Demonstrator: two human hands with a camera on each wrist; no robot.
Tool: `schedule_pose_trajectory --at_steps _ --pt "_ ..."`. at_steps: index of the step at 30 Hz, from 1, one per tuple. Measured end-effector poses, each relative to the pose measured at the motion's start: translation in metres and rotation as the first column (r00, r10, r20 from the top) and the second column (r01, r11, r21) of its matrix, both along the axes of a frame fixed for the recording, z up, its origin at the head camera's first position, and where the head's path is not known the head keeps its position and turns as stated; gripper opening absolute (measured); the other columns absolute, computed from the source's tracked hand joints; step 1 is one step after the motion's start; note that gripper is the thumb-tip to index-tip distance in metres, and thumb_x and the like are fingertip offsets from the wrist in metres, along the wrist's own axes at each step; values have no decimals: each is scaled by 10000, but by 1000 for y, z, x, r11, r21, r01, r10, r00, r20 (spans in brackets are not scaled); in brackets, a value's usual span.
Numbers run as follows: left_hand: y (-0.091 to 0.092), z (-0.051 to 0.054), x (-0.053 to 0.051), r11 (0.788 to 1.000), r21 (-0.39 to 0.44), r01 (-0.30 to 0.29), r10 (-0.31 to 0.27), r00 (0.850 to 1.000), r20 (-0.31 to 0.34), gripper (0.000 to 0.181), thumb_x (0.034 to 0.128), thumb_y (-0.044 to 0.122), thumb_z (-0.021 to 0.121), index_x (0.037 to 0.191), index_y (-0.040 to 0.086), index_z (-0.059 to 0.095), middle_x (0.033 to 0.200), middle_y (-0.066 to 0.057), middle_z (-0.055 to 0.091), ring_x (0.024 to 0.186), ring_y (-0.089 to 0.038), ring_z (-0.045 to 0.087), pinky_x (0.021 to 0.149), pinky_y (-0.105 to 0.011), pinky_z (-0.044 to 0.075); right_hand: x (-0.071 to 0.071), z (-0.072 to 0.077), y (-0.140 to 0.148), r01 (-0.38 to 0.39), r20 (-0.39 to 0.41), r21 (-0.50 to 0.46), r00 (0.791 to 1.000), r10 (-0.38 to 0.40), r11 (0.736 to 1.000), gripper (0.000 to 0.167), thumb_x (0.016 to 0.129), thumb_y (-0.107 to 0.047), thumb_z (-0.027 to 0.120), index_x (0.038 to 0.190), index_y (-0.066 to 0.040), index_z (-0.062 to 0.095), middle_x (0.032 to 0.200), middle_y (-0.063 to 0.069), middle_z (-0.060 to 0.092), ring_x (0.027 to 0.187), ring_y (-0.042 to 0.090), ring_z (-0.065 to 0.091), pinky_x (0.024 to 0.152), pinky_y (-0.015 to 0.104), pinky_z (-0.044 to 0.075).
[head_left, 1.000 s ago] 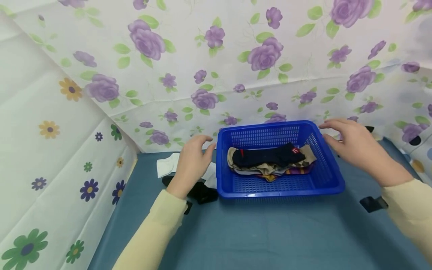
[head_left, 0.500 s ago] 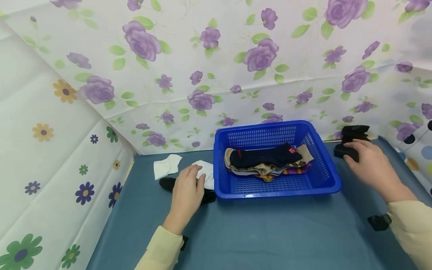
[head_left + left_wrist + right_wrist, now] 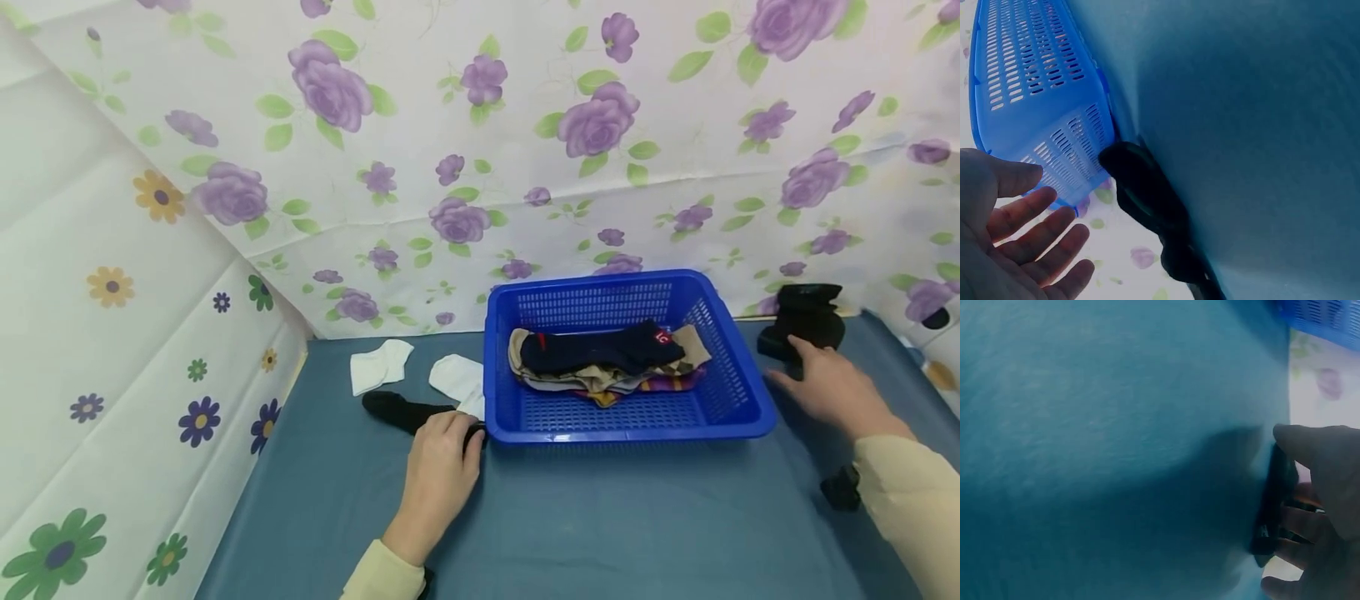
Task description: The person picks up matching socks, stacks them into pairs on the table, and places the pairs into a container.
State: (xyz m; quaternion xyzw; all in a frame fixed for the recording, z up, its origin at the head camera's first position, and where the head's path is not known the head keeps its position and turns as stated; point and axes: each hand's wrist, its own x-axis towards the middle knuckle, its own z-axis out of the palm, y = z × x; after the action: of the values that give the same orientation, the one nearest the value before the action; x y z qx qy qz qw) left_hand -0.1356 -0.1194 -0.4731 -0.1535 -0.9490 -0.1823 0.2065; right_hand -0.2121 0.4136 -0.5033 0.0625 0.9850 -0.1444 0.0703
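Observation:
My left hand (image 3: 442, 475) reaches down over the near end of a long black sock (image 3: 401, 411) lying left of the basket. In the left wrist view its fingers are spread and relaxed, apart from the black sock (image 3: 1147, 194). My right hand (image 3: 840, 387) is at a black cloth bundle (image 3: 813, 321) right of the basket, its thumb and index finger extended. The right wrist view shows the fingertips overlapping a dark piece (image 3: 1275, 500); I cannot tell whether they touch it. White socks (image 3: 378, 367) lie behind the black one.
Between the hands stands a blue plastic basket (image 3: 622, 435). Inside it lies a stack of folded socks, a navy sock (image 3: 596, 350) on top. Flower-printed sheets (image 3: 525, 167) rise behind and at the sides of the blue-green table cover (image 3: 615, 525).
Both hands have moved away from the basket's sides. My left hand came down to the black sock, while my right hand moved outward to the black bundle. The basket stays in place.

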Motion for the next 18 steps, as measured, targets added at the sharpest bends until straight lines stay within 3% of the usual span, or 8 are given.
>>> schedule_pose_trajectory --at_steps 4,9,11,18 --pt "2 -3 3 1000 -6 23 -23 999 39 94 879 243 646 921 169 686 912 35 669 907 -145 607 802 -359 502 2 -3 -1 4 -3 35 1000 -4 999 935 872 -618 484 1382 135 269 1296 446 316 1131 611 324 881 716 299" --pt "7 -4 9 999 -23 41 -38 995 88 63 866 260 660 871 202 684 845 86 660 812 -84 593 706 -301 508 4 -3 -5 18 -30 60 999 -16 998 937 880 -571 517 1425 112 178 1296 436 294 1102 626 312 860 713 306" --pt "8 -5 11 999 -25 48 -46 994 102 66 866 263 661 864 202 686 837 86 659 796 -83 591 692 -301 507 4 -4 -5 19 -38 72 999 -16 997 905 881 -539 539 1411 120 216 1277 426 304 1089 623 311 857 711 307" --pt "12 -4 16 997 -44 70 -63 988 142 85 872 276 657 864 196 685 821 73 656 773 -92 586 686 -306 504 3 -5 -5 29 -112 72 993 -21 997 503 868 -243 624 1189 120 490 1124 397 387 1001 576 367 826 684 327"
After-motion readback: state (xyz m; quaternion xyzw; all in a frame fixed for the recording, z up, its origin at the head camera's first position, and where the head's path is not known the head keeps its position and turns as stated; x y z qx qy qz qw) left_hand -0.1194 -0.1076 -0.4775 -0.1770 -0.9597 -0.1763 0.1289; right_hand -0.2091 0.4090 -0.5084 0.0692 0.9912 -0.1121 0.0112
